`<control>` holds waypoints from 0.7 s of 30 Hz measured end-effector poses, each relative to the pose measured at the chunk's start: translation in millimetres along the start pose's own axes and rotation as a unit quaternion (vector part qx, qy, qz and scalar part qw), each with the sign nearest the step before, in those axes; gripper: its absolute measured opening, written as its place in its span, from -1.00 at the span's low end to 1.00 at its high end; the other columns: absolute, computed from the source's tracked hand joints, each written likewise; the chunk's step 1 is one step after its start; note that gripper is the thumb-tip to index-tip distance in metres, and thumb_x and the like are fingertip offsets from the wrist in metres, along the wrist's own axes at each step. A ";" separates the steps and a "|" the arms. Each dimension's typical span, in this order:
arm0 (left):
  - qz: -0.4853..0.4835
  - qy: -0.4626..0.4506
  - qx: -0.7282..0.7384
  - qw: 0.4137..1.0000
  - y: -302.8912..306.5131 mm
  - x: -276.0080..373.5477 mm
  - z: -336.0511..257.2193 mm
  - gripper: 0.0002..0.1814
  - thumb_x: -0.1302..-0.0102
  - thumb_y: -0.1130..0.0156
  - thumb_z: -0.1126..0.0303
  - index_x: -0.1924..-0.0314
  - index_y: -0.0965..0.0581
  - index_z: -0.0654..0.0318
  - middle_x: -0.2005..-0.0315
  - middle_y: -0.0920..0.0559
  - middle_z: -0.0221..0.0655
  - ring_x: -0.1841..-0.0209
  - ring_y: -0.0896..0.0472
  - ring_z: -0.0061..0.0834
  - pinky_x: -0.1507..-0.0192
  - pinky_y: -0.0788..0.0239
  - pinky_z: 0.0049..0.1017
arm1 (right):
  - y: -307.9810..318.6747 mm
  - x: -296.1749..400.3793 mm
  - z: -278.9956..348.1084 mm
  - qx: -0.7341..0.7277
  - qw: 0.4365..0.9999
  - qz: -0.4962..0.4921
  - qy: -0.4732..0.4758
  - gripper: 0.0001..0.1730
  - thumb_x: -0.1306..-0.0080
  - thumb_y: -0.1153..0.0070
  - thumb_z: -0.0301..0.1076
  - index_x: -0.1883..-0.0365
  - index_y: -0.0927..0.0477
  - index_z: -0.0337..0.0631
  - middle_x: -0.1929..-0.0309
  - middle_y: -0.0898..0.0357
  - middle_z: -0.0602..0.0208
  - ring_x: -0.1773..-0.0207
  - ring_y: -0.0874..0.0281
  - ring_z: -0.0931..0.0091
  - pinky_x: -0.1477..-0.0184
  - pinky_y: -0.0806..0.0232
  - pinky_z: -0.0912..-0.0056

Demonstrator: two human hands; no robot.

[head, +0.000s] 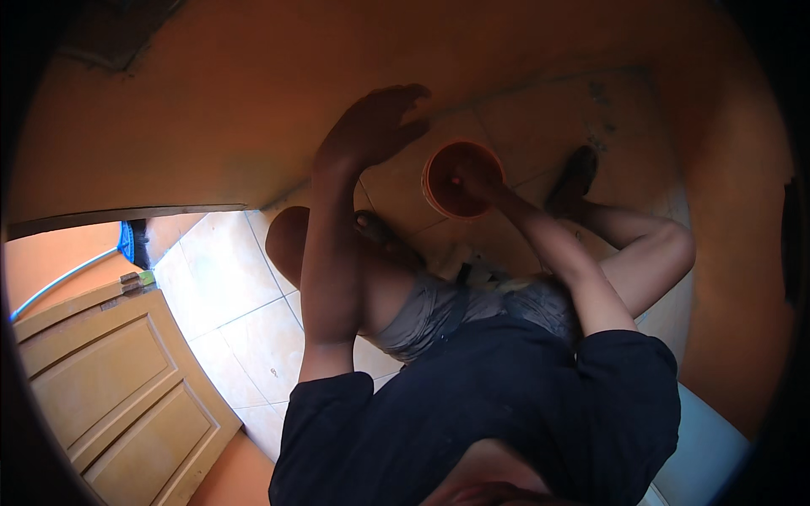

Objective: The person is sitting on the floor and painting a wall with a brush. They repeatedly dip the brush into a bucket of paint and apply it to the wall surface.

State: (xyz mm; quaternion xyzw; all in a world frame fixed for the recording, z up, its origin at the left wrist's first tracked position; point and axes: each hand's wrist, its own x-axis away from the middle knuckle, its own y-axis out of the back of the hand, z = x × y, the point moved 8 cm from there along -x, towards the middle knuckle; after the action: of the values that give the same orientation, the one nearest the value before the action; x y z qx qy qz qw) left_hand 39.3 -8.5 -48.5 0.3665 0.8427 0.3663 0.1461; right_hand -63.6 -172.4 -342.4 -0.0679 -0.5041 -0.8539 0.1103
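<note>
My left hand (380, 123) is raised beside the orange wall, left of the bucket, with its fingers apart and nothing in it. Right of it, on the tiled floor between my feet, stands a round orange bucket (432, 190). My right hand (478, 180) reaches down inside the bucket; its fingers are in deep shadow, and whether they hold anything cannot be told. A small pinkish-red spot shows near them. What the bucket contains is too dark to make out.
A panelled wooden door (126, 386) stands open at the lower left. Beyond the doorway, a blue broom (130, 243) with dark bristles leans by the wall. An orange wall (190, 126) runs along the far side. A pale blue surface (702, 443) lies at the lower right.
</note>
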 end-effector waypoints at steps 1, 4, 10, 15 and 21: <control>-0.005 -0.015 -0.014 1.000 -1.4 -4.5 -2.5 -0.55 -0.32 -0.30 0.20 -0.18 -0.55 0.10 0.02 -0.68 -0.20 -0.08 -0.63 -0.27 -0.11 -0.45 -0.31 | 0.1 4.3 3.3 0.013 1.000 -0.006 0.011 -0.70 -0.42 0.00 -0.21 0.04 -0.65 -0.16 0.07 -0.66 0.18 -0.07 -0.59 0.28 -0.12 -0.40 0.14; -0.040 0.012 -0.015 0.999 9.0 -9.7 -5.7 -0.60 -0.30 -0.31 0.26 -0.13 -0.58 0.13 0.10 -0.71 -0.23 -0.02 -0.67 -0.27 -0.08 -0.48 -0.32 | 50.6 17.0 42.3 -0.179 0.982 -0.018 0.053 -0.66 -0.29 -0.21 -0.24 0.01 -0.66 -0.18 0.09 -0.69 0.20 -0.02 -0.61 0.41 -0.09 -0.43 0.23; -0.212 -0.038 0.009 0.977 56.8 -1.7 -27.7 -0.77 -0.31 -0.25 0.34 0.08 -0.66 0.22 0.21 -0.74 -0.25 0.15 -0.73 -0.33 0.04 -0.53 -0.36 | 150.1 58.7 57.5 -0.226 0.974 0.025 -0.021 -0.70 -0.24 -0.30 -0.33 0.06 -0.73 -0.19 0.18 -0.74 0.32 0.13 -0.65 0.57 0.03 -0.50 0.42; -0.364 0.005 0.036 0.931 87.0 16.4 -18.6 -0.81 -0.28 -0.22 0.46 0.13 -0.67 0.27 0.31 -0.74 -0.27 0.23 -0.74 -0.41 0.16 -0.56 -0.41 | 136.9 57.7 -13.6 -0.350 0.931 -0.095 -0.050 -0.71 -0.21 -0.33 -0.33 0.10 -0.73 -0.20 0.18 -0.73 0.28 0.16 -0.68 0.53 0.07 -0.52 0.41; -0.496 0.016 -0.025 0.868 106.1 52.8 11.7 -0.69 -0.26 -0.23 0.50 -0.03 -0.58 0.26 0.16 -0.64 -0.30 0.11 -0.65 -0.42 0.10 -0.53 -0.36 | 120.2 32.8 0.5 -0.454 0.886 -0.073 -0.065 -0.76 -0.28 -0.28 -0.39 0.12 -0.68 -0.31 0.20 -0.70 0.27 0.19 -0.67 0.56 0.17 -0.57 0.48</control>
State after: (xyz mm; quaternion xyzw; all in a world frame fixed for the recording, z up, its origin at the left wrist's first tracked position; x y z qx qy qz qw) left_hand 63.1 84.9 21.5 -0.1096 0.9062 0.2729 0.3040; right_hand -64.4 -232.1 -232.9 -0.1290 -0.0707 -0.9887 -0.0279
